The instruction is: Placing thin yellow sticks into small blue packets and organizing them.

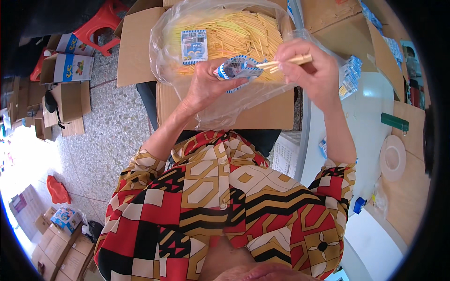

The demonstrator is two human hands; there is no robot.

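My left hand (206, 86) is closed around a small blue-and-white plastic packet (238, 69), whose mouth gapes toward the right. A few thin pale-yellow sticks (300, 59) are pinched in my right hand (313, 70), and their left ends are at the packet's mouth. I cannot tell how far inside they reach. Beneath both hands is a cardboard carton (262, 114) lined with a clear plastic bag (161, 47). It holds a heap of similar yellow sticks (234, 30). Another blue-and-white packet (194, 52) lies flat on the heap.
To the right runs a pale table (370, 98) with a filled packet (350, 75), a green tool (394, 122) and a white ring (392, 158). Another carton (333, 28) stands at the far right. A red stool (96, 23) and several boxes (68, 100) are on the left floor.
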